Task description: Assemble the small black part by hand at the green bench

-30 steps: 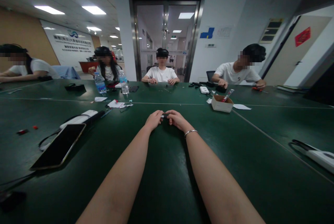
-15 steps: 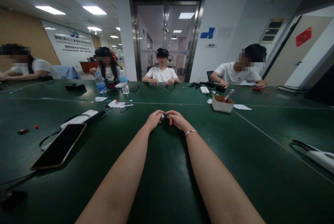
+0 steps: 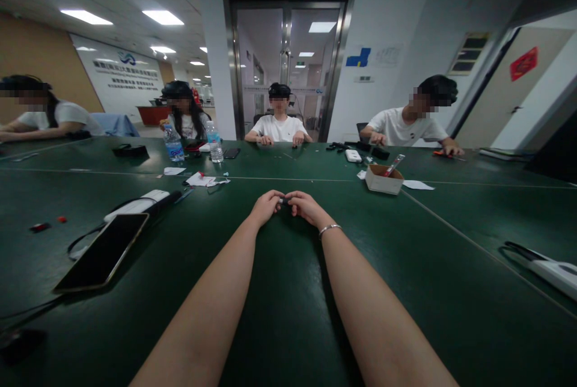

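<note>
A small black object with a silvery part (image 3: 283, 201) is held between my two hands, just above or on the green table (image 3: 288, 291). Its kind is too small to make out. My left hand (image 3: 267, 205) pinches the silvery end from the left, fingers bent. From the other side, my right hand (image 3: 307, 207) grips the black end between thumb and fingers. A metal bracelet (image 3: 330, 229) circles my right wrist. Fingertips cover much of the object.
To the left lie a phone (image 3: 104, 253), a white device with a cable (image 3: 137, 205) and small red and black pieces (image 3: 40, 227). A cardboard box (image 3: 384, 180) stands right of my hands. Water bottles (image 3: 215, 143) stand farther back. Several people sit across the table.
My hands and the small object stay almost in place. Across the table at the right, a person's hands and head have shifted slightly.
</note>
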